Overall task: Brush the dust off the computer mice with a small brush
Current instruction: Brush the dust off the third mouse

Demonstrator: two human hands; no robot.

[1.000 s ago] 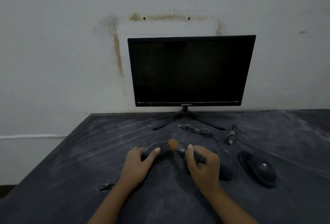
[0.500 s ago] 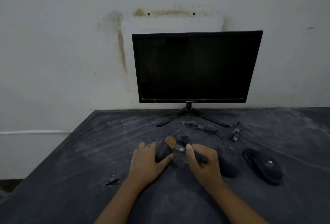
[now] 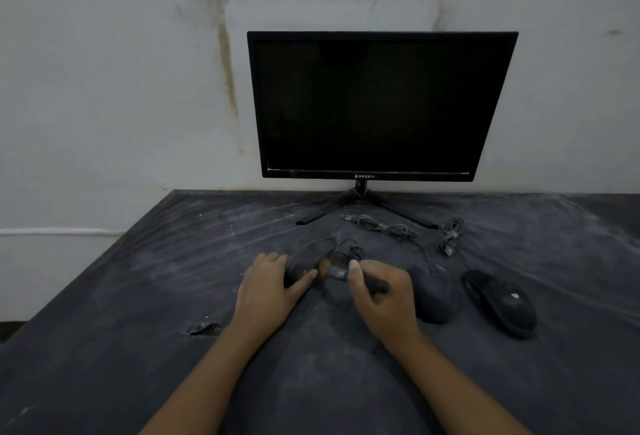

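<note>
My left hand (image 3: 268, 290) grips a dark, dusty computer mouse (image 3: 306, 258) on the table, thumb along its near side. My right hand (image 3: 382, 299) holds a small brush (image 3: 341, 273) by its dark handle; the orange-brown bristles touch the mouse's right side. Two more black mice lie to the right: a middle mouse (image 3: 433, 290) close beside my right hand and a far-right mouse (image 3: 502, 303) with a pale spot on top.
A black monitor (image 3: 377, 105) on a tripod foot stands at the back against the wall. Two bundled cables (image 3: 384, 228) (image 3: 450, 237) lie before it. The dusty dark table (image 3: 138, 296) has a small tear (image 3: 204, 329) left of my arm.
The brush has swept from the top of the held mouse down to its right side. The view has shifted slightly, so everything sits a little to the right.
</note>
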